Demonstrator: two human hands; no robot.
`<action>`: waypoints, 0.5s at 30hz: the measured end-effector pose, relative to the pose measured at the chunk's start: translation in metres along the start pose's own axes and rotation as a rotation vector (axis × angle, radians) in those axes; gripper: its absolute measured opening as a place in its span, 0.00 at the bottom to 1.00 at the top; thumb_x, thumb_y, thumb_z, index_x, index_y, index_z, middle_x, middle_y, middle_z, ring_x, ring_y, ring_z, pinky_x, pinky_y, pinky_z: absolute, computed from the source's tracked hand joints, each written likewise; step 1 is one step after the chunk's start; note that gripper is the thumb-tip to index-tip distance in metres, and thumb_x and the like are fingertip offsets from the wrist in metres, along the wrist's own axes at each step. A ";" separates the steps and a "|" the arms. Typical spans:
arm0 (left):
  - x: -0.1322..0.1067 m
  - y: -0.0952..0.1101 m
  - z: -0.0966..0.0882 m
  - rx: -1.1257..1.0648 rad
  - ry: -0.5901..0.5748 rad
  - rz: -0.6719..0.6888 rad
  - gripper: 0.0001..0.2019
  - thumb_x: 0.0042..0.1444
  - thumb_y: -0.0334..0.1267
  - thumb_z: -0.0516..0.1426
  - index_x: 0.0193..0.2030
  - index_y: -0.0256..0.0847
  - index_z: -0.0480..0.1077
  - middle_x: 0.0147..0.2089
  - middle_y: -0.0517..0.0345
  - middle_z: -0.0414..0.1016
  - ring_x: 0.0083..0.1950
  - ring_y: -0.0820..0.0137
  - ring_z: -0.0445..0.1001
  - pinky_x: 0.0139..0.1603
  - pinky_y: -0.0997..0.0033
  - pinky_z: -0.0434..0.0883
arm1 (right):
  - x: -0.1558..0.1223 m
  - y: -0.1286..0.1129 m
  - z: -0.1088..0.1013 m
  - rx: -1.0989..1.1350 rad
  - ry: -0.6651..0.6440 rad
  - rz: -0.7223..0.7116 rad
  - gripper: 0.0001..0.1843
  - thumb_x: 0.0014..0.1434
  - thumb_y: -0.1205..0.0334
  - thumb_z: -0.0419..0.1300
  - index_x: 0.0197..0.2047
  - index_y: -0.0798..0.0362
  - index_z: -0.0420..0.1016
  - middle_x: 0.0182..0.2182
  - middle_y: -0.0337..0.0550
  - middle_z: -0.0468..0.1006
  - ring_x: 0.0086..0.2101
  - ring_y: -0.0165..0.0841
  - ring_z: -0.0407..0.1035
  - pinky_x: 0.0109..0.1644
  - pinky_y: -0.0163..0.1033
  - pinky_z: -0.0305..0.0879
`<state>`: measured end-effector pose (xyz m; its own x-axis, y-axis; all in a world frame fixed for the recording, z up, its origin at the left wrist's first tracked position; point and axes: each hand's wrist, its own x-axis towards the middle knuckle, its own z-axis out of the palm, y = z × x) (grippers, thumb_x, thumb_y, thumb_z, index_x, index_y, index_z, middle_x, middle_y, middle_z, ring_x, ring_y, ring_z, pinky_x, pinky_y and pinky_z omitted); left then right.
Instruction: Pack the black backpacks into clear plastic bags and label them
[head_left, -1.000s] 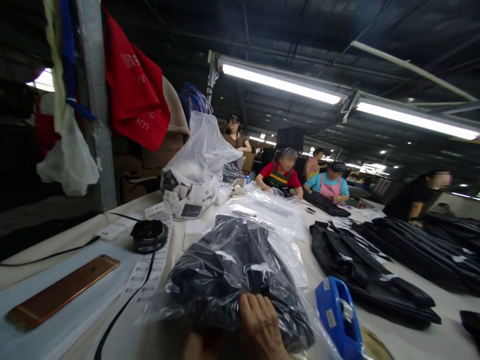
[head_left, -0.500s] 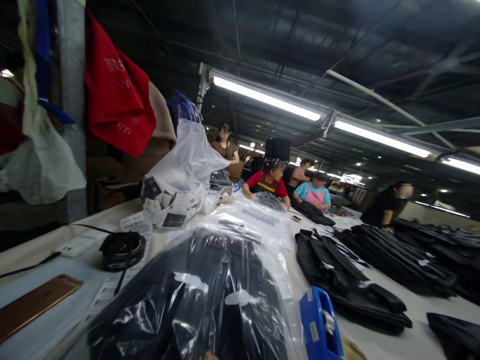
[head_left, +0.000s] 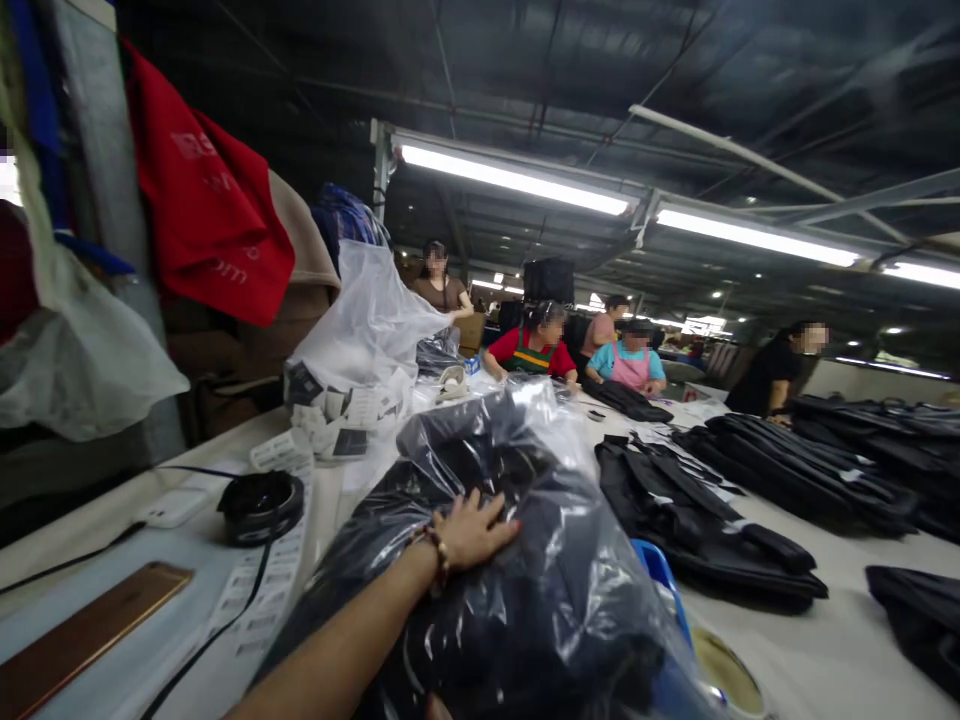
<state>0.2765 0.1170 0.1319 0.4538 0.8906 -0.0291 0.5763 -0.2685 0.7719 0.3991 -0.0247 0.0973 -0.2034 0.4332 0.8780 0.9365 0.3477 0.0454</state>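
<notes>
A clear plastic bag [head_left: 592, 560] with a bulky black fabric item inside lies across the table in front of me. My left hand [head_left: 472, 530], with a beaded bracelet on its wrist, rests flat on top of it, fingers spread. Of my right hand [head_left: 436, 708], only what looks like a fingertip shows at the bottom edge, against the plastic; its other fingers are out of sight. Partly behind the bag's right side stands a blue tape dispenser [head_left: 660, 580], with a roll of tape [head_left: 724, 670] near it.
To the left lie a gold phone [head_left: 97, 630], a black coiled roll [head_left: 261, 505] and a strip of printed labels [head_left: 262, 590]. Behind is a plastic sack of tags [head_left: 360, 330]. Black bags [head_left: 697, 530] cover the right side. Several co-workers [head_left: 532, 345] work across the table.
My left hand has come into view and lies on the plastic bag. The bagged item now looks bulkier, reaches farther right, and hides more of the tape dispenser. My view has shifted slightly.
</notes>
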 end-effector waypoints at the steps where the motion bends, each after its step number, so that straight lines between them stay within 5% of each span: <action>1: -0.011 -0.009 0.011 0.009 -0.042 -0.005 0.27 0.48 0.54 0.59 0.53 0.45 0.68 0.64 0.42 0.57 0.67 0.42 0.46 0.60 0.31 0.35 | 0.000 0.011 -0.001 0.012 -0.003 0.004 0.21 0.60 0.48 0.53 0.52 0.52 0.66 0.46 0.46 0.73 0.41 0.34 0.70 0.43 0.46 0.70; 5: -0.046 -0.049 0.060 0.053 -0.145 0.036 0.28 0.47 0.55 0.58 0.53 0.45 0.69 0.65 0.38 0.53 0.68 0.42 0.39 0.59 0.38 0.19 | 0.001 0.055 -0.001 0.031 -0.011 0.025 0.21 0.54 0.42 0.57 0.50 0.37 0.69 0.40 0.39 0.77 0.44 0.43 0.71 0.38 0.49 0.72; 8: -0.049 -0.068 0.076 -0.009 -0.127 0.099 0.30 0.46 0.57 0.57 0.55 0.46 0.68 0.66 0.41 0.52 0.68 0.44 0.36 0.58 0.43 0.14 | -0.008 0.070 -0.001 0.026 -0.017 0.049 0.23 0.47 0.39 0.59 0.49 0.28 0.69 0.34 0.35 0.79 0.43 0.49 0.72 0.31 0.50 0.71; 12: -0.049 -0.076 0.063 -0.146 -0.146 0.122 0.24 0.40 0.47 0.62 0.47 0.47 0.73 0.63 0.42 0.60 0.67 0.40 0.43 0.59 0.40 0.20 | -0.028 0.058 0.012 0.015 -0.079 0.088 0.23 0.53 0.41 0.53 0.51 0.34 0.70 0.41 0.40 0.78 0.43 0.47 0.72 0.35 0.49 0.71; 15: -0.069 -0.079 0.038 -0.122 0.000 0.156 0.24 0.40 0.40 0.63 0.48 0.45 0.72 0.62 0.42 0.60 0.67 0.43 0.44 0.61 0.42 0.20 | -0.044 0.039 0.044 0.077 -0.151 0.066 0.24 0.57 0.45 0.50 0.55 0.39 0.68 0.45 0.43 0.77 0.45 0.44 0.71 0.41 0.46 0.71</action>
<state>0.2261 0.0627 0.0489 0.5309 0.8419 0.0969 0.4122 -0.3564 0.8385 0.4318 0.0063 0.0392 -0.1880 0.5753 0.7960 0.9258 0.3744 -0.0520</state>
